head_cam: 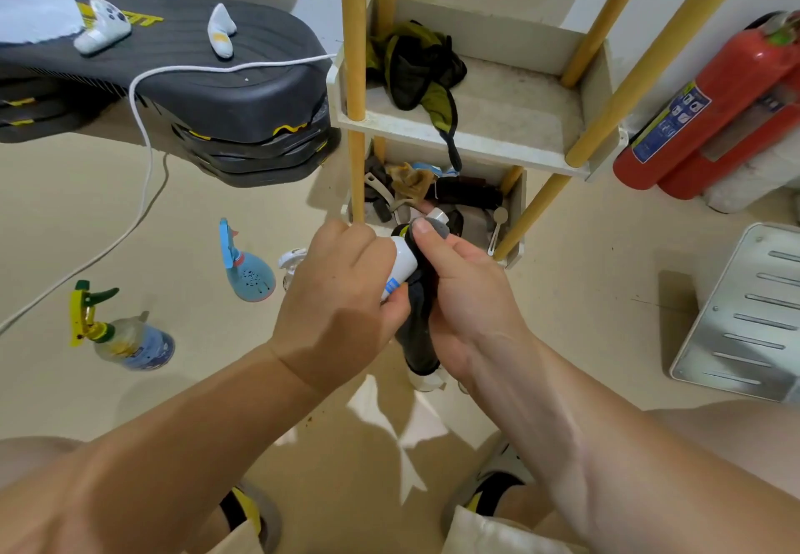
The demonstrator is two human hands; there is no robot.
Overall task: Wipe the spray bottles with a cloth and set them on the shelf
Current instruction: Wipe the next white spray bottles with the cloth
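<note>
The white bottle is mostly hidden (dark cloth covers it).

One left hand and one right hand are holding one cloth and one white bottle. Three more are standing on the floor: blue bottle, green-topped bottle, clear bottle half hidden. Two controllers and two extinguishers are resting near one shelf.

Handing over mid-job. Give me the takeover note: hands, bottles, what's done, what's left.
Left hand grips the white spray bottle; right hand holds the dark cloth round it.
On the floor: blue bottle, green-trigger bottle, clear bottle half hidden behind the left hand.
Done: none plainly on the shelf.
Left: finish wiping, shelve it, then the other three.
</note>
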